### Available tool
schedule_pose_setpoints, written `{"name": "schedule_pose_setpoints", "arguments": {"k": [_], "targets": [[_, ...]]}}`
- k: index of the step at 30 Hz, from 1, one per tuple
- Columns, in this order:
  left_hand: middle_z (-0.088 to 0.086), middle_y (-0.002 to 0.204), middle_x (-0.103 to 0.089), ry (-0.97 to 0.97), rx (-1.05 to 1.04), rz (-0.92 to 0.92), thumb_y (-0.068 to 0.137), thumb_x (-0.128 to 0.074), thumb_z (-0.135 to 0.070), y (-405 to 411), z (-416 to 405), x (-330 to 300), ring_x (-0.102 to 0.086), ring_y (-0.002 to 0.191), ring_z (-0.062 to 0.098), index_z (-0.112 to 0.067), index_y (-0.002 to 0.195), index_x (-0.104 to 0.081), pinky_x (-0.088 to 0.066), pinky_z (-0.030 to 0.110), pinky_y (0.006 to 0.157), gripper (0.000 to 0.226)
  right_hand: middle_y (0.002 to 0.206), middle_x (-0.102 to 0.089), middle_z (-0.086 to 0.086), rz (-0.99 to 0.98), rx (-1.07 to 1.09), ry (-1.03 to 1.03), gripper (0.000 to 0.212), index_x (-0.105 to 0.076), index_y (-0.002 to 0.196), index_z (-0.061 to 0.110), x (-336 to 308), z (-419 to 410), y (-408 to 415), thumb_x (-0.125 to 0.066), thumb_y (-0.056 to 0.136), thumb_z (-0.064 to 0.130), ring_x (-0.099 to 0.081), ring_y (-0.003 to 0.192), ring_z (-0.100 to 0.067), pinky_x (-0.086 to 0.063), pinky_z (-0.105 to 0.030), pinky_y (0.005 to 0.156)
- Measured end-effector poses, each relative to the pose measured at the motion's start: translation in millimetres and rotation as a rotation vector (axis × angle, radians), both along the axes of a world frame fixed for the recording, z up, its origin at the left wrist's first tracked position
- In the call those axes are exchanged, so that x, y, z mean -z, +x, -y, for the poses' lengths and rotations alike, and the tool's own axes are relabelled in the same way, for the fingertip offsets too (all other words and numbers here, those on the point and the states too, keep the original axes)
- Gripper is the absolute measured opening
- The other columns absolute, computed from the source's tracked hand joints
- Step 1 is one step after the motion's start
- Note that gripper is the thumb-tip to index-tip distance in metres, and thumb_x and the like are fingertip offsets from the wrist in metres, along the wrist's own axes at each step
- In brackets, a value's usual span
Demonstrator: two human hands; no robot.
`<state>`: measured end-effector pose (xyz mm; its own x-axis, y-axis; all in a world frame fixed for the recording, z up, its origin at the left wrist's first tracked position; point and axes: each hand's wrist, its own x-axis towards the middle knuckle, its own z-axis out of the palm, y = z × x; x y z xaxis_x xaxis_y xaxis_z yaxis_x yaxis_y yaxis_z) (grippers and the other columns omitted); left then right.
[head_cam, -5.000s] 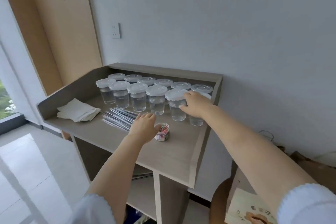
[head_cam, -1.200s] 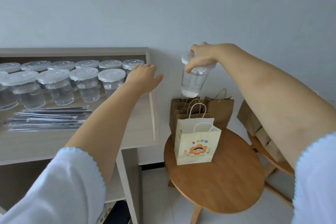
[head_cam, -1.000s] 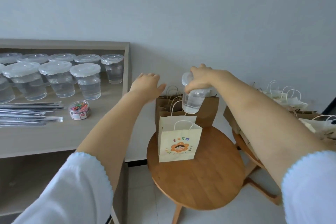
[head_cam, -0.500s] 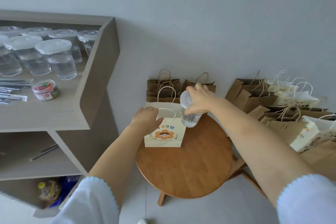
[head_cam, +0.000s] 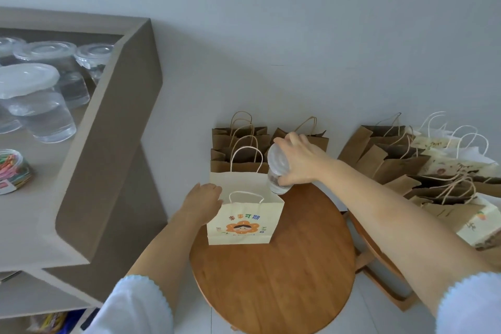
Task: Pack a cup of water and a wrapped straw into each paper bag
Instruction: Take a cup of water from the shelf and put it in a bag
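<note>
While tilted, cup (head_cam: 277, 171), lid leftward

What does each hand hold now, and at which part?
The right hand grips the lidded cup of water around its upper part, near the lid. The left hand touches the cream paper bag at its top left edge.

Two bare forearms in view, each ending in a pale blue-white short sleeve with a scalloped hem, left sleeve (head_cam: 130, 306) at seven o'clock, right sleeve (head_cam: 471, 306) at five o'clock.
</note>
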<state>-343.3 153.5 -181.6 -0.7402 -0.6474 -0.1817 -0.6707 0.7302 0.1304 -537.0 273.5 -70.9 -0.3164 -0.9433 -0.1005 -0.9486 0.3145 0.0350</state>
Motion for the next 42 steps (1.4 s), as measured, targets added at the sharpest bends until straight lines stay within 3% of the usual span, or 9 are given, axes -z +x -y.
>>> {"name": "schedule_pose_setpoints", "arguments": {"k": [5, 10, 15, 27, 33, 38, 42], "targets": [[0.001, 0.139, -0.05, 0.069, -0.023, -0.058, 0.098, -0.046, -0.011, -13, 22, 16, -0.05, 0.122, 0.02, -0.019, 0.135, -0.049, -0.041, 0.026, 0.102, 0.039, 0.14, -0.029, -0.006, -0.03, -0.106, -0.028, 0.092, -0.021, 0.146, 0.02, 22, 18, -8, -0.065, 0.074, 0.057, -0.033, 0.126, -0.027, -0.044, -0.036, 0.094], [-0.001, 0.145, -0.044, 0.066, 0.019, -0.018, 0.098, -0.049, -0.029, -25, 29, 22, -0.044, 0.13, 0.018, -0.019, 0.139, -0.045, -0.03, 0.029, 0.111, 0.042, 0.142, -0.027, -0.005, -0.003, -0.194, 0.011, 0.093, -0.021, 0.146, 0.022, 36, 27, -16, -0.069, 0.072, 0.05, -0.032, 0.126, -0.025, -0.041, -0.032, 0.095], [0.002, 0.156, -0.026, 0.023, 0.077, 0.113, 0.097, -0.049, -0.037, -38, 35, 25, -0.027, 0.142, 0.02, -0.018, 0.147, -0.032, -0.014, 0.035, 0.118, 0.055, 0.14, -0.029, -0.005, 0.014, -0.296, 0.025, 0.094, -0.022, 0.145, 0.023, 46, 35, -23, -0.071, 0.069, 0.047, -0.033, 0.124, -0.024, -0.041, -0.031, 0.094], [0.001, 0.161, 0.007, 0.119, 0.082, 0.305, 0.085, -0.049, -0.066, -53, 55, 48, 0.006, 0.148, 0.02, -0.02, 0.153, -0.003, 0.004, 0.046, 0.118, 0.094, 0.143, -0.028, -0.006, 0.054, -0.471, 0.008, 0.093, -0.023, 0.146, 0.022, 59, 60, -23, -0.071, 0.071, 0.05, -0.028, 0.129, -0.023, -0.038, -0.033, 0.101], [0.002, 0.159, 0.016, 0.126, 0.09, 0.317, 0.079, -0.049, -0.074, -47, 59, 53, 0.015, 0.146, 0.021, -0.019, 0.153, 0.006, 0.008, 0.046, 0.116, 0.107, 0.142, -0.034, -0.011, -0.016, -0.577, 0.101, 0.09, -0.027, 0.145, 0.018, 83, 76, -17, -0.068, 0.074, 0.054, -0.034, 0.127, -0.027, -0.038, -0.037, 0.104], [0.003, 0.159, 0.018, 0.115, 0.096, 0.324, 0.081, -0.047, -0.074, -47, 58, 53, 0.017, 0.146, 0.021, -0.017, 0.152, 0.007, 0.007, 0.044, 0.117, 0.106, 0.145, -0.027, -0.013, -0.105, -0.684, 0.258, 0.091, -0.021, 0.146, 0.017, 110, 81, -10, -0.069, 0.075, 0.048, -0.029, 0.129, -0.03, -0.033, -0.039, 0.108], [0.004, 0.159, 0.019, 0.091, 0.102, 0.327, 0.083, -0.048, -0.069, -45, 58, 53, 0.017, 0.146, 0.022, -0.017, 0.152, 0.007, 0.006, 0.044, 0.119, 0.103, 0.142, -0.027, -0.013, -0.116, -0.706, 0.379, 0.092, -0.019, 0.145, 0.017, 130, 86, -6, -0.071, 0.074, 0.045, -0.033, 0.125, -0.031, -0.038, -0.04, 0.104]]}}
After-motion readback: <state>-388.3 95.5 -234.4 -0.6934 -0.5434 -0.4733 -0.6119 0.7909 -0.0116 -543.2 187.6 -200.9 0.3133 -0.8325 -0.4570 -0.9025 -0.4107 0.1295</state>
